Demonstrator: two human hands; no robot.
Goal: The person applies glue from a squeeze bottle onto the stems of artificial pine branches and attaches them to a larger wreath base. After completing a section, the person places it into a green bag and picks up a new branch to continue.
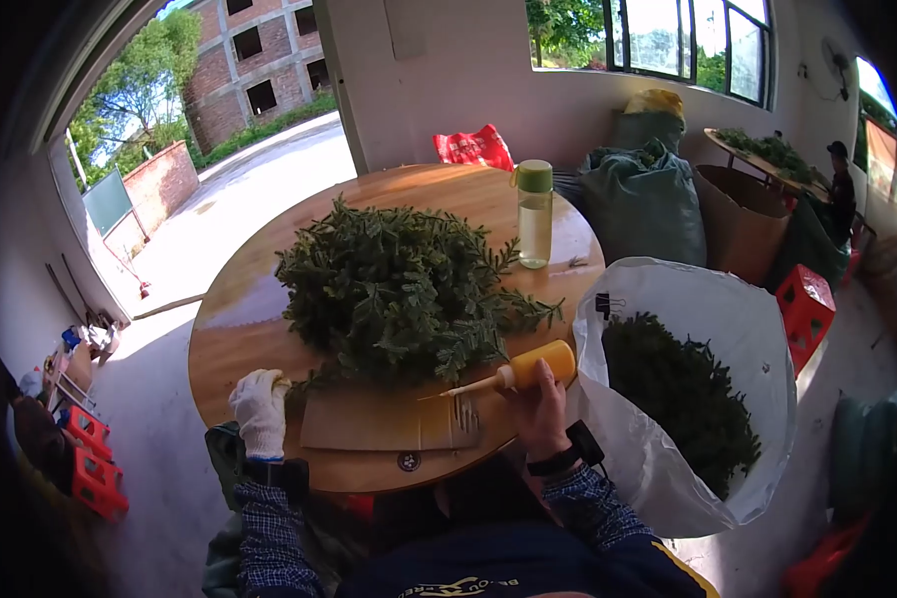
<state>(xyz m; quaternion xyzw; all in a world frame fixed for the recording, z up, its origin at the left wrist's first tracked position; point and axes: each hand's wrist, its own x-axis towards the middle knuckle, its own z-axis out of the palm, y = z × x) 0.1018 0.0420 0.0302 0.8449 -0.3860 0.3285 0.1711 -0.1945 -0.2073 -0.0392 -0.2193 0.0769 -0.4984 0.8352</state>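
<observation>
My left hand (pixel 261 411), in a white knit glove, has its fingers closed on the end of a green conifer sprig (pixel 306 383) at the near left of the round wooden table (pixel 247 351). In my bare right hand (pixel 544 411) is a yellow squeeze bottle (pixel 542 364), tilted, its long thin nozzle pointing left over a flat piece of cardboard (pixel 381 426). Behind the cardboard lies a large heap of conifer sprigs (pixel 392 291). Several metal prongs or wires show at the cardboard's right end; what they belong to is unclear.
A lidded water bottle (pixel 535 217) stands at the table's back right. A white sack (pixel 774 418) holding greenery is close on the right, with a binder clip on its rim. Beyond are a red stool (pixel 803 310), green sacks (pixel 643 202) and a person (pixel 841 187) by another table.
</observation>
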